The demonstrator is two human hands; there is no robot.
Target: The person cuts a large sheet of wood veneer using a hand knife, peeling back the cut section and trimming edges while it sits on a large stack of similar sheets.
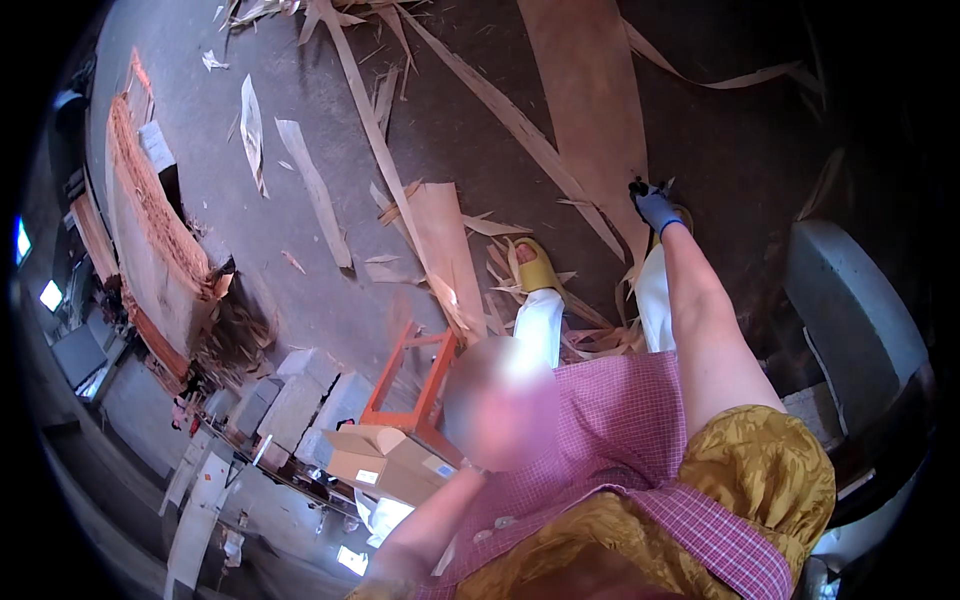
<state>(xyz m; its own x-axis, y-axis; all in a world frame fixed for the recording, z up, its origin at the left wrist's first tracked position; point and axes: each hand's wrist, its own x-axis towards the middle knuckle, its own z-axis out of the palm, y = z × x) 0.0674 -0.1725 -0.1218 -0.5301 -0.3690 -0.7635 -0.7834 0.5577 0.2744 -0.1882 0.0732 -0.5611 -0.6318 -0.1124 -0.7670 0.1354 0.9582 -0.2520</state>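
My right hand (655,206), in a blue-grey glove with dark fingertips, reaches forward and down with the arm stretched out. Its fingers are closed at the right edge of a long, thin brown wood veneer sheet (590,90), which runs from the far edge of the view toward my feet. My left hand (497,432) is raised in front of my checked apron; a blur covers it, so its fingers and anything in them cannot be made out. Narrow veneer strips (500,125) lie along the sheet's left side.
Torn veneer scraps (317,190) litter the concrete floor around my yellow slippers (538,268). To the left stand an orange-red stool frame (405,375), an open cardboard box (385,465) and a large stack of veneer (150,230). A grey curved object (855,310) is at the right.
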